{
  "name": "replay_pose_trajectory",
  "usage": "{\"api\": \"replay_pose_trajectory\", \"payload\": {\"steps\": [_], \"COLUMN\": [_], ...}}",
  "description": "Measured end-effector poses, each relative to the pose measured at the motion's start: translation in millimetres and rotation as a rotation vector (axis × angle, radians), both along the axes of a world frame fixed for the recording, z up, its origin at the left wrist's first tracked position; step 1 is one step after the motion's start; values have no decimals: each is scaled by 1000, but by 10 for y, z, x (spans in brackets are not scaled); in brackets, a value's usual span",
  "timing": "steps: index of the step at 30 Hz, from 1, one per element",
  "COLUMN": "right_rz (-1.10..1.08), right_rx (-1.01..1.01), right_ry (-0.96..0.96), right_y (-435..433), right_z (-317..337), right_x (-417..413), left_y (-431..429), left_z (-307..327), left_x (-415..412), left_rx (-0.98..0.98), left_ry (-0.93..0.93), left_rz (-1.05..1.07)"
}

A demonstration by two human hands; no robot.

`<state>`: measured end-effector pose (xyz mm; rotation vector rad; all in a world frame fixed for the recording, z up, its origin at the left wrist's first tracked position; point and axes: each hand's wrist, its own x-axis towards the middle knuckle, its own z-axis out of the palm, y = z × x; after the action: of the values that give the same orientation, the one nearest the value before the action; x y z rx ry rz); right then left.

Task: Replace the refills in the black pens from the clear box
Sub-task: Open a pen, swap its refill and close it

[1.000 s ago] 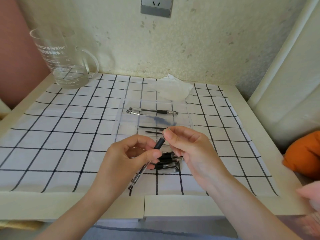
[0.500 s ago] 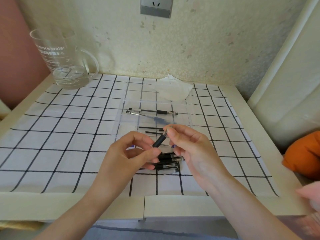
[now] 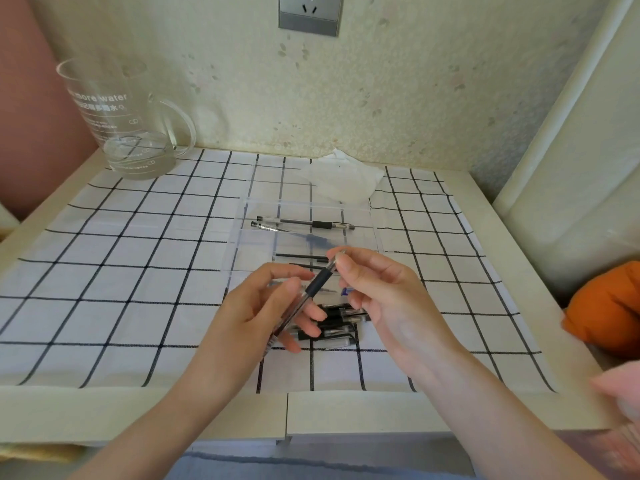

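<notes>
A black pen with a clear barrel and dark grip is held tilted above the table. My left hand grips its barrel, and my right hand pinches its tip end between thumb and forefinger. Behind my hands sits the clear box, which holds two pens and loose black refills. A small heap of black pens lies on the cloth under my hands, partly hidden by them.
A checked white cloth covers the table. A clear water jug stands at the back left. A crumpled white tissue lies behind the box. An orange cloth thing sits at the right edge.
The pen has slid up and to the right through my left hand, so more of its barrel shows. My right hand stays pinched on the tip end.
</notes>
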<state>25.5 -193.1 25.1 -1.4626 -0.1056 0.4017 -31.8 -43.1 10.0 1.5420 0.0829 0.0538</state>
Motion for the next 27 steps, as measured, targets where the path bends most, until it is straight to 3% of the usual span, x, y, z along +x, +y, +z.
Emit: {"api": "replay_pose_trajectory", "payload": {"steps": [15, 27], "right_rz": [2, 19], "right_rx": [6, 15], "right_ry": [-10, -28], "right_y": [8, -7], "right_z": [-25, -29], "right_x": [5, 22], "left_y": [-6, -8], "left_z": [14, 57], "left_x": [-15, -14], "left_rx": [76, 0], "left_ry": [44, 86], "left_rz": [90, 26]}}
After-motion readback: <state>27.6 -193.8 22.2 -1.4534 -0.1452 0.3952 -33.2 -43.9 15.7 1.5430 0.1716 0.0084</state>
